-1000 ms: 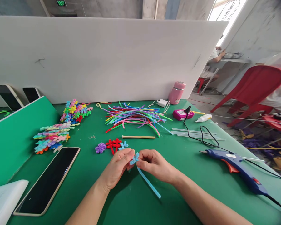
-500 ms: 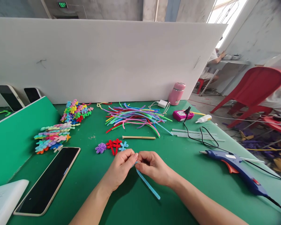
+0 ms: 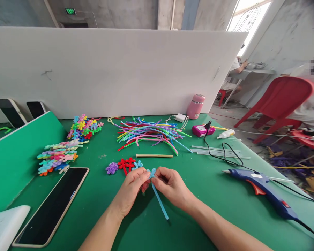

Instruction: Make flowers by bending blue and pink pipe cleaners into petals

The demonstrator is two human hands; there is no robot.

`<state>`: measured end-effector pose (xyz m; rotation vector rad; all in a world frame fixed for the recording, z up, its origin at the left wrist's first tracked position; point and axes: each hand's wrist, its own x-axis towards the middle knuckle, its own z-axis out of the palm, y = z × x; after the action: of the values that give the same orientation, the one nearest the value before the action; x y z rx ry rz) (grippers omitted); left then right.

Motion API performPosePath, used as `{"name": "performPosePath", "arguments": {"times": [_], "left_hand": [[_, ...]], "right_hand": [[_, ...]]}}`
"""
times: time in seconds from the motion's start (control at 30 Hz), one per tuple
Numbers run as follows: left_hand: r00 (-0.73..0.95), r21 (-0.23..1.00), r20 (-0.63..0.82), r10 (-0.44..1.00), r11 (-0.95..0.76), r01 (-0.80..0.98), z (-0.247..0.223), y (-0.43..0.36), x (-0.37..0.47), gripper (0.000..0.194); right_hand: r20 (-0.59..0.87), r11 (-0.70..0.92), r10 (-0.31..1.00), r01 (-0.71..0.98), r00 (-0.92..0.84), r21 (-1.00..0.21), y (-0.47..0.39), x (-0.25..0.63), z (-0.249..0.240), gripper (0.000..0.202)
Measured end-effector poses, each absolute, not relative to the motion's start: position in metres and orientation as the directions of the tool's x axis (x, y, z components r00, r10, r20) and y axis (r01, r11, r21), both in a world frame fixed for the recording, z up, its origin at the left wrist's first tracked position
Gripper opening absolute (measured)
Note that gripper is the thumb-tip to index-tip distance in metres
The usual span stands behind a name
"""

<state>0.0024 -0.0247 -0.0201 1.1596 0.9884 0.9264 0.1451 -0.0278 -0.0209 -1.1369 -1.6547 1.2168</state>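
A light blue pipe cleaner (image 3: 160,202) has small loops at its top end, and its straight tail points down toward the table's front. My left hand (image 3: 133,190) pinches the looped end from the left. From the right, my right hand (image 3: 171,183) grips the same piece just beside the loops. Just beyond my left hand lie a purple flower (image 3: 112,168), red flower shapes (image 3: 126,164) and a light blue flower (image 3: 138,164). Behind them is a thin tan stick (image 3: 154,156), and farther back a heap of colourful pipe cleaners (image 3: 151,134).
A blue glue gun (image 3: 264,190) with its cord lies right, near clear glue sticks (image 3: 219,152). On the left are a phone (image 3: 52,205) and piled flowers (image 3: 59,155). A pink bottle (image 3: 196,106) stands by the white partition (image 3: 120,73). People sit beyond at right.
Small blue loops now show between my fingertips. The pipe cleaner's tail has swung left and hangs steeper. The view has shifted slightly.
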Motion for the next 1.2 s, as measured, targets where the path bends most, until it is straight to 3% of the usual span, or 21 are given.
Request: {"name": "performPosePath", "arguments": {"times": [0.23, 0.57, 0.73, 0.9, 1.03, 1.2], "left_hand": [[0.298, 0.995, -0.097, 0.95, 0.1, 0.006, -0.021, -0.024, 0.0, 0.028], [0.355, 0.989, -0.14, 0.924, 0.149, 0.002, -0.018, -0.025, 0.001, 0.03], [0.315, 0.962, -0.187, 0.931, 0.238, -0.133, -0.022, -0.025, 0.002, 0.023], [0.246, 0.93, -0.209, 0.946, 0.271, -0.25, -0.027, -0.024, 0.003, 0.027], [0.217, 0.908, -0.224, 0.95, 0.284, -0.309, -0.027, -0.023, 0.003, 0.026], [0.19, 0.87, -0.248, 0.95, 0.305, -0.387, -0.024, -0.022, 0.005, 0.02]], "right_hand": [[0.085, 0.138, 0.943, 0.147, -0.322, -0.979, -0.025, 0.146, -0.022, 0.021], [0.068, 0.119, 0.918, 0.108, -0.39, -0.987, -0.029, 0.144, -0.023, 0.024], [0.108, 0.203, 0.897, 0.183, -0.428, -0.962, -0.028, 0.147, -0.022, 0.022], [0.334, 0.439, 0.89, 0.381, -0.312, -0.814, -0.024, 0.153, -0.024, 0.014], [0.544, 0.617, 0.779, 0.535, -0.312, -0.578, -0.023, 0.156, -0.025, 0.019], [0.604, 0.686, 0.689, 0.631, -0.402, -0.363, -0.025, 0.157, -0.021, 0.021]]}}
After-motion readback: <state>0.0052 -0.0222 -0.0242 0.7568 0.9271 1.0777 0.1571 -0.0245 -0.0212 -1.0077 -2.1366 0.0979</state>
